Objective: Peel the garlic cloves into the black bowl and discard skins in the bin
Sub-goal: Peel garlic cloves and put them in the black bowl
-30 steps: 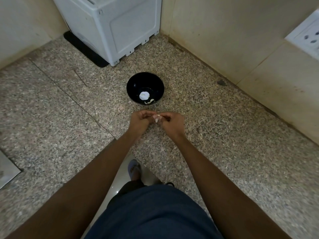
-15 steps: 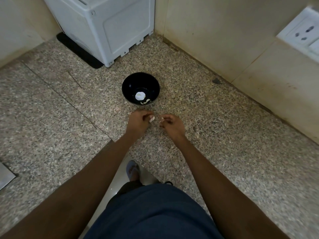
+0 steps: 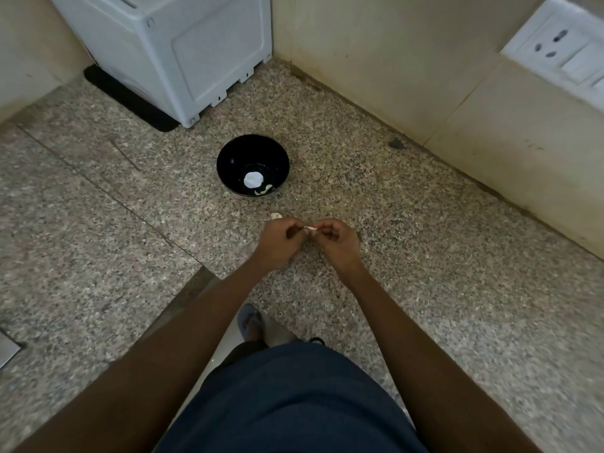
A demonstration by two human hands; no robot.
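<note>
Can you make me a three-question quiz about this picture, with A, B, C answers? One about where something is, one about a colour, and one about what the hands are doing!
1. Where is the bowl?
A. On the stone counter, beyond the hands
B. On the white appliance
C. In the person's lap

2. What colour is the bowl?
A. Red
B. Black
C. Yellow

3. What are the hands doing?
A. Lying flat on the counter
B. Lifting the bowl
C. Pinching a small white piece between them

Answers: 1 A, it stands on the counter past the fingers. 2 B, it is plainly black. 3 C, the left hand and right hand meet around the piece.
</note>
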